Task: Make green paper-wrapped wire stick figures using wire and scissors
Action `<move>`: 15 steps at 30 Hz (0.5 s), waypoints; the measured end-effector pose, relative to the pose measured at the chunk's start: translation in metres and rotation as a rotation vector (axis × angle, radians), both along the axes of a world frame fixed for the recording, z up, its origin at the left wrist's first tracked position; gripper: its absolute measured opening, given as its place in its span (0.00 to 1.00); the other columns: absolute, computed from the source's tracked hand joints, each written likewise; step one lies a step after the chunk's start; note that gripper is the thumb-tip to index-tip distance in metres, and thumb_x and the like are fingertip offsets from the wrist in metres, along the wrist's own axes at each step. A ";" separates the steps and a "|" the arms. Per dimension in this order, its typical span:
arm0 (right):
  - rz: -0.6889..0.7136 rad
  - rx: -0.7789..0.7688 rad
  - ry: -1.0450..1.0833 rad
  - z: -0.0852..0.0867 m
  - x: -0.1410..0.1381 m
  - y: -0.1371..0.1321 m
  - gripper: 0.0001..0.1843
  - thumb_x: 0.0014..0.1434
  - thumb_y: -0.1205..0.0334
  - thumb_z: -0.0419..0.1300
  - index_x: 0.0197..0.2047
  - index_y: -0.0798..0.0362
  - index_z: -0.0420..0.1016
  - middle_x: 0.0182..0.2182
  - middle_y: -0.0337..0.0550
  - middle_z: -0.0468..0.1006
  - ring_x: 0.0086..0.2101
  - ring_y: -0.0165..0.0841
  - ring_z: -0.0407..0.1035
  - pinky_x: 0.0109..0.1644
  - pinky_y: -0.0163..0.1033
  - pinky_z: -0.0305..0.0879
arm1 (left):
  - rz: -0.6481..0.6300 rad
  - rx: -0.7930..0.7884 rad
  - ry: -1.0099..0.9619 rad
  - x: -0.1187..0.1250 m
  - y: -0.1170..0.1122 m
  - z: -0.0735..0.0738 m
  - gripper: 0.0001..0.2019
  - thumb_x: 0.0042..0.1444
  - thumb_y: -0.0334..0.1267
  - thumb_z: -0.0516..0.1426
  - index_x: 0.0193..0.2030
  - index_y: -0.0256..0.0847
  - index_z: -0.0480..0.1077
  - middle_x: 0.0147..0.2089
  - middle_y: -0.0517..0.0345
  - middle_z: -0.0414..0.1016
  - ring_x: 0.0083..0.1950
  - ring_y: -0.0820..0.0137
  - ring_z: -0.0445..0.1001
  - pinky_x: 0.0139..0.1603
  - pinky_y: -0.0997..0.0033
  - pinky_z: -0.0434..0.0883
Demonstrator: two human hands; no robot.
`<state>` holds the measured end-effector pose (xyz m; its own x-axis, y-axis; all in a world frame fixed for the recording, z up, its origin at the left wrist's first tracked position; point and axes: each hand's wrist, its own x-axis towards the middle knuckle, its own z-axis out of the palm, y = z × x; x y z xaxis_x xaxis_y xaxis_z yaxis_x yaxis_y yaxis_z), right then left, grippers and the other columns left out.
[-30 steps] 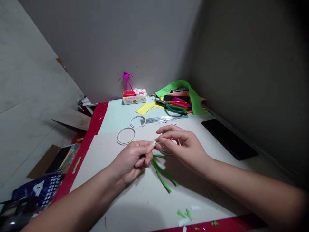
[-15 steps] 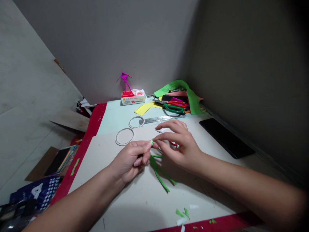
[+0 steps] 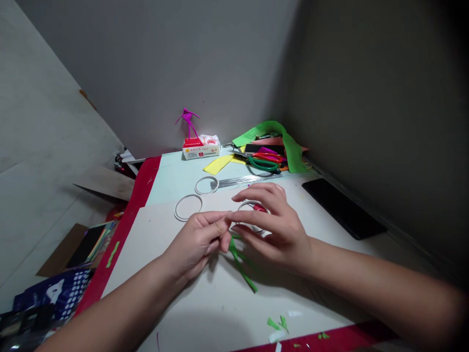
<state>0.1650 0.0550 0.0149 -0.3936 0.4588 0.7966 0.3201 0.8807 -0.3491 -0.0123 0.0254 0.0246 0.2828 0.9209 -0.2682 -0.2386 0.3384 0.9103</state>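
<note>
My left hand (image 3: 203, 237) is closed in a pinch, thumb against fingers, around a bundle of thin green crepe-paper strands (image 3: 244, 274). The strands hang below its fingers toward the table, and the pinched end is hidden. My right hand (image 3: 274, 225) has its fingers spread, the index fingertip touching the left fingertips and the thumb just below. Nothing shows between its fingers. Behind it, partly covered, lies a tape ring (image 3: 240, 206) with something red inside. Two more pale rings, a near one (image 3: 176, 210) and a far one (image 3: 196, 187), lie beyond my left hand.
A magenta stick figure (image 3: 187, 117) stands on a small tissue box (image 3: 201, 150) by the wall. Green-handled scissors (image 3: 264, 165), green paper (image 3: 293, 151) and yellow paper (image 3: 218, 165) lie behind, near thin wires (image 3: 242, 181). A black phone (image 3: 342, 208) rests right; paper scraps (image 3: 273, 323) lie in front.
The green and white tip at my left fingertips is now covered by fingers. My right hand has shifted slightly and its thumb has dropped, uncovering more of the ring behind.
</note>
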 end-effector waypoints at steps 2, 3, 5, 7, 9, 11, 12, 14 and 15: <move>-0.023 0.011 -0.015 -0.003 -0.001 0.001 0.15 0.55 0.70 0.62 0.44 0.44 0.78 0.46 0.44 0.77 0.48 0.42 0.68 0.51 0.52 0.62 | -0.005 0.021 0.012 0.000 0.000 0.000 0.09 0.54 0.38 0.61 0.29 0.33 0.75 0.16 0.63 0.67 0.16 0.83 0.46 0.17 0.81 0.43; -0.040 0.004 -0.011 -0.004 -0.001 0.001 0.13 0.55 0.69 0.62 0.43 0.45 0.78 0.46 0.45 0.77 0.47 0.41 0.68 0.51 0.52 0.62 | -0.008 0.036 0.019 0.000 -0.001 0.000 0.10 0.55 0.38 0.61 0.28 0.33 0.74 0.16 0.62 0.67 0.16 0.83 0.47 0.17 0.81 0.45; -0.065 -0.014 0.005 -0.004 -0.002 0.002 0.10 0.56 0.69 0.62 0.41 0.47 0.78 0.44 0.46 0.77 0.46 0.41 0.68 0.50 0.51 0.62 | -0.018 0.068 0.039 0.000 -0.002 0.000 0.11 0.57 0.38 0.59 0.28 0.33 0.74 0.16 0.62 0.67 0.16 0.83 0.48 0.17 0.81 0.47; -0.068 -0.025 0.015 -0.002 -0.002 0.003 0.08 0.56 0.68 0.63 0.39 0.48 0.78 0.43 0.46 0.78 0.45 0.40 0.69 0.49 0.51 0.63 | -0.026 0.092 0.062 -0.001 -0.002 -0.001 0.11 0.59 0.39 0.58 0.30 0.34 0.75 0.16 0.62 0.68 0.17 0.82 0.49 0.17 0.81 0.48; -0.067 -0.028 0.016 -0.001 -0.003 0.003 0.08 0.57 0.68 0.62 0.38 0.47 0.78 0.43 0.45 0.78 0.45 0.40 0.69 0.49 0.51 0.63 | -0.040 0.113 0.089 -0.002 -0.002 -0.002 0.11 0.60 0.39 0.57 0.33 0.34 0.76 0.16 0.61 0.70 0.17 0.81 0.50 0.17 0.80 0.47; -0.077 -0.018 0.008 -0.001 -0.003 0.002 0.08 0.57 0.69 0.61 0.38 0.47 0.78 0.42 0.44 0.79 0.45 0.40 0.69 0.49 0.51 0.62 | -0.059 0.131 0.122 -0.002 -0.001 -0.002 0.12 0.60 0.41 0.56 0.35 0.35 0.76 0.17 0.60 0.71 0.16 0.81 0.49 0.17 0.78 0.45; -0.085 -0.010 0.000 -0.001 -0.004 0.002 0.08 0.57 0.69 0.61 0.38 0.47 0.77 0.42 0.44 0.79 0.45 0.41 0.68 0.49 0.51 0.62 | -0.068 0.143 0.140 -0.002 0.000 -0.003 0.12 0.61 0.42 0.56 0.36 0.35 0.76 0.17 0.59 0.72 0.15 0.81 0.49 0.17 0.78 0.45; -0.098 0.002 -0.019 -0.003 -0.004 0.001 0.08 0.56 0.70 0.61 0.38 0.47 0.76 0.42 0.44 0.79 0.45 0.41 0.68 0.49 0.52 0.61 | -0.080 0.169 0.176 -0.002 0.000 -0.004 0.13 0.60 0.42 0.56 0.35 0.35 0.76 0.19 0.58 0.74 0.15 0.81 0.50 0.17 0.77 0.46; -0.101 0.007 -0.027 -0.004 -0.005 0.000 0.09 0.56 0.70 0.61 0.38 0.47 0.76 0.42 0.44 0.79 0.46 0.41 0.68 0.49 0.52 0.61 | -0.084 0.181 0.190 -0.002 0.000 -0.005 0.13 0.60 0.42 0.56 0.34 0.35 0.75 0.19 0.57 0.75 0.15 0.81 0.51 0.18 0.77 0.47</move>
<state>0.1604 0.0553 0.0110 -0.3670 0.4919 0.7896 0.4165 0.8458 -0.3334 -0.0147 0.0258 0.0201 0.3207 0.9341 -0.1572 -0.0361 0.1779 0.9834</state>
